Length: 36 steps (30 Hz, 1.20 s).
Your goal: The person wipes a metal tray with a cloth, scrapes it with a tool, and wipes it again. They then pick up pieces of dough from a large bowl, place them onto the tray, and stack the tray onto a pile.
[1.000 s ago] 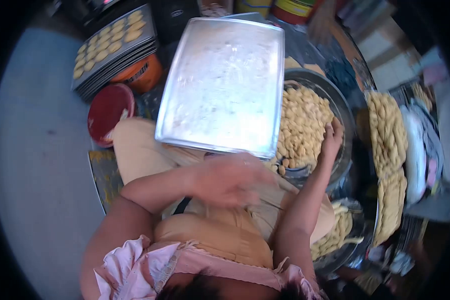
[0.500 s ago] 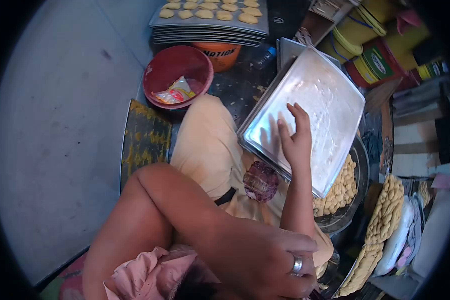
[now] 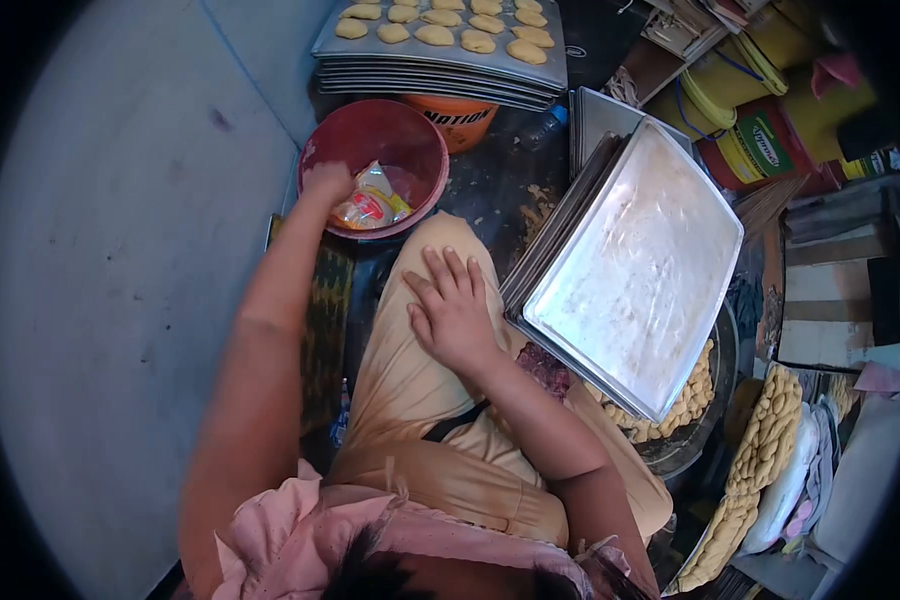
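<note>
My left hand reaches into a dark red basin, over its near left side. Right beside it in the basin lies a crumpled white, red and yellow plastic packet. The fingers of this hand are hidden, so whether they touch or grip anything does not show. My right hand rests flat on my raised knee in tan trousers, fingers spread and holding nothing. To its right, a bare metal baking tray tops a tilted stack of trays.
At the back, stacked trays carry flattened dough pieces, above an orange bucket. Many small dough pieces fill a round dark pan under the tilted trays. Braided dough-like strips lie at right. Yellow tubs stand at the far right; a wall borders the left.
My left hand has moved from my right forearm across into the red basin. My right hand has left the metal tray and now lies on my knee. The view has shifted slightly.
</note>
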Motion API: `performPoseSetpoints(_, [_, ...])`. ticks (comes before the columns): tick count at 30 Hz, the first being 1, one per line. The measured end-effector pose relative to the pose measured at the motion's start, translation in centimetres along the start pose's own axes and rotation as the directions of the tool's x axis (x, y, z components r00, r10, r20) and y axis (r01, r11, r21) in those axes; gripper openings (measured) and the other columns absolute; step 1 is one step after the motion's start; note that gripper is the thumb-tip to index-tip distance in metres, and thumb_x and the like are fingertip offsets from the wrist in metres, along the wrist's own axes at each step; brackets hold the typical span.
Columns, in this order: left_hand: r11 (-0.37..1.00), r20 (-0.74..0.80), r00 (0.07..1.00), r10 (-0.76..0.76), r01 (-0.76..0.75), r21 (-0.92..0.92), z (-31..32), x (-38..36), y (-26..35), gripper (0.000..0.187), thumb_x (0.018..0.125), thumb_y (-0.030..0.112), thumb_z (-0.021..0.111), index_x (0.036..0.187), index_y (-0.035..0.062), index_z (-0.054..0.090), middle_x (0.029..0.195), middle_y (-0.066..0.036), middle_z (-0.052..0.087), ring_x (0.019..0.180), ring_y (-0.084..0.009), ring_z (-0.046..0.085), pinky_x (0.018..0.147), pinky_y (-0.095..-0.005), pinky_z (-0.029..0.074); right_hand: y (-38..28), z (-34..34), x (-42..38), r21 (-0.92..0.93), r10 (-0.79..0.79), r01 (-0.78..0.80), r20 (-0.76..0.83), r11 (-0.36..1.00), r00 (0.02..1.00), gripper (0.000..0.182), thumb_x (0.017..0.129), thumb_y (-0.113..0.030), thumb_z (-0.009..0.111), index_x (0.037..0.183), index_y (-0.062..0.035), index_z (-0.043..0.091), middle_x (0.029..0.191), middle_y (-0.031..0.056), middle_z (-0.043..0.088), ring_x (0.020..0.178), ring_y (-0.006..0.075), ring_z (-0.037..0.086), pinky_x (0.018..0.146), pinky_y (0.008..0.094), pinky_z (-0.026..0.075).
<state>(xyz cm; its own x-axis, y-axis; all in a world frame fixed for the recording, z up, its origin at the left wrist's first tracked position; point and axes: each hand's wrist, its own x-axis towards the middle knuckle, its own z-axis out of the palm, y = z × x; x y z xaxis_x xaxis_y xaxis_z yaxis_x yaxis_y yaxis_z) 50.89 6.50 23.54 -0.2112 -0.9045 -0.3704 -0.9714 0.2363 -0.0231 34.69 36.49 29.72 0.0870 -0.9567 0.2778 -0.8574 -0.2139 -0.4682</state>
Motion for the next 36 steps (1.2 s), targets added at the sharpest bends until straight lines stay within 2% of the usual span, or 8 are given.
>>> performPoseSetpoints(2, [0.900, 0.185, 0.979, 0.086, -0.156, 0.407, 3.4, 0.9, -1.6, 0.043, 0.086, 0.036, 0.057, 0.119, 0.0095, 0.064, 0.125, -0.014, 0.062, 0.118, -0.0307, 0.058, 0.097, -0.0457, 0.044, 0.4, 0.2, 0.1, -0.016, 0.001, -0.001, 0.010, 1.000, 1.000, 0.043, 0.086, -0.029, 0.059, 0.128, -0.0167, 0.057, 0.147, 0.0133, 0.038, 0.138, 0.0341, 0.030, 0.113, 0.0559, 0.016])
performPoseSetpoints(5, [0.958, 0.135, 0.988, 0.074, -0.108, 0.264, 6.1, 2.5, -0.7, 0.043, 0.084, 0.026, 0.061, 0.122, 0.0072, 0.062, 0.119, -0.017, 0.065, 0.116, -0.0325, 0.059, 0.093, -0.0476, 0.046, 0.8, 0.2, 0.3, -0.035, 0.005, -0.006, -0.013, 0.999, 1.000, 0.043, 0.088, -0.032, 0.057, 0.129, -0.0195, 0.057, 0.148, 0.0101, 0.038, 0.139, 0.0321, 0.030, 0.113, 0.0572, 0.015])
performPoseSetpoints(11, [0.961, 0.238, 0.951, 0.197, -0.140, -0.237, 9.0, 7.2, -2.8, 0.043, 0.074, 0.001, 0.065, 0.117, -0.0003, 0.060, 0.111, -0.022, 0.066, 0.101, -0.0322, 0.065, 0.079, -0.0402, 0.053, 1.3, 0.0, 0.0, -0.029, 0.023, -0.024, -0.045, 0.999, 0.999, 0.041, 0.088, -0.034, 0.056, 0.127, -0.0199, 0.059, 0.146, 0.0086, 0.041, 0.139, 0.0291, 0.032, 0.113, 0.0580, 0.014])
performPoseSetpoints(14, [0.727, 0.141, 0.932, 0.333, -0.159, -0.668, 10.0, 9.8, -4.0, 0.035, 0.076, 0.001, 0.064, 0.111, 0.0021, 0.061, 0.098, -0.011, 0.066, 0.085, -0.0254, 0.065, 0.071, -0.0373, 0.054, 1.3, -0.2, -0.2, -0.022, 0.021, -0.022, -0.037, 1.000, 0.999, 0.042, 0.089, -0.034, 0.055, 0.128, -0.0199, 0.058, 0.147, 0.0083, 0.041, 0.139, 0.0291, 0.031, 0.113, 0.0584, 0.014])
performPoseSetpoints(25, [0.140, -0.189, 0.839, 0.510, -0.298, -0.944, -17.0, -13.4, 5.8, 0.014, 0.081, 0.004, 0.057, 0.095, 0.0036, 0.059, 0.090, -0.003, 0.061, 0.080, -0.0111, 0.061, 0.070, -0.0236, 0.050, 4.7, -2.8, -4.2, 0.524, 0.283, -0.209, -0.064, 0.826, 0.957, 0.049, 0.094, -0.032, 0.056, 0.136, -0.0083, 0.047, 0.142, 0.0210, 0.039, 0.127, 0.0329, 0.044, 0.106, 0.0409, 0.037])
performPoseSetpoints(28, [0.009, -0.285, 0.744, 0.604, -0.364, -0.931, -20.4, -18.7, 10.1, 0.014, 0.080, 0.004, 0.059, 0.094, 0.0038, 0.059, 0.091, -0.003, 0.060, 0.081, -0.0115, 0.061, 0.072, -0.0241, 0.051, 4.9, -7.9, -5.4, 0.931, 0.492, -0.360, 0.289, 0.054, 0.821, 0.052, 0.095, -0.036, 0.056, 0.137, -0.0083, 0.046, 0.139, 0.0178, 0.042, 0.116, 0.0255, 0.051, 0.098, 0.0375, 0.044])
performPoseSetpoints(33, [0.055, -0.221, 0.463, 0.858, -0.510, -0.858, -24.6, -25.8, 18.8, 0.017, 0.078, 0.012, 0.061, 0.093, 0.0036, 0.058, 0.080, -0.001, 0.056, 0.072, -0.0088, 0.056, 0.066, -0.0195, 0.043, 7.1, -14.7, -9.7, 0.944, 0.449, -0.078, 0.224, -0.320, 0.865, 0.072, 0.097, -0.056, 0.040, 0.148, -0.0085, 0.022, 0.128, 0.0157, 0.046, 0.107, 0.0292, 0.058, 0.084, 0.0527, 0.055])
performPoseSetpoints(36, [-0.154, -0.300, 0.148, 0.942, -0.605, -0.781, -23.7, -30.4, 27.1, 0.015, 0.078, 0.012, 0.061, 0.090, 0.0027, 0.059, 0.082, -0.002, 0.056, 0.074, -0.0087, 0.055, 0.065, -0.0206, 0.042, 8.9, -17.9, -15.0, 0.800, 0.212, 0.018, 0.137, -0.599, 0.968, 0.096, 0.084, -0.078, 0.037, 0.150, -0.0116, 0.019, 0.140, 0.0206, 0.042, 0.115, 0.0417, 0.056, 0.084, 0.0607, 0.052])
